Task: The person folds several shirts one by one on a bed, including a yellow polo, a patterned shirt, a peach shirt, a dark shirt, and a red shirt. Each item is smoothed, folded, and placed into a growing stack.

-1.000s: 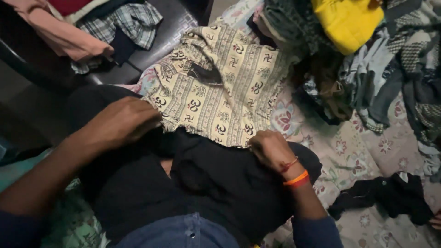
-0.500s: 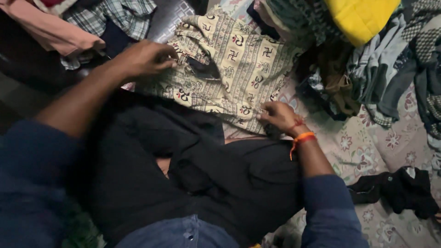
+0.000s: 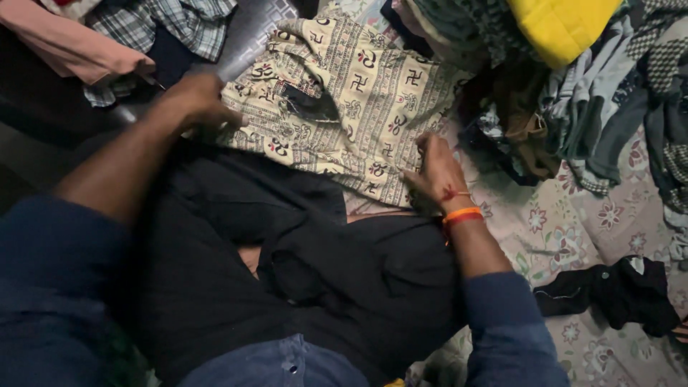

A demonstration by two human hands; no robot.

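While dim light blurs much of the scene, the left hand (image 3: 192,100) rests on the left edge of a cream printed shirt (image 3: 358,93), its fingers curled down onto the cloth; whether they pinch it cannot be told, as motion smears the hand. The right hand (image 3: 437,175), banded at the wrist in orange and red, presses the shirt's lower right hem with fingers bent, apparently gripping the fabric. Lying spread on a floral bedsheet (image 3: 573,222), the shirt has its lower edge tucked under a black garment (image 3: 308,265) on the lap. A clothes pile (image 3: 602,107) to the right is cut off by the frame. Against half a second ago, the left hand has dropped lower along the shirt's side, and the right has shifted slightly right along the hem.
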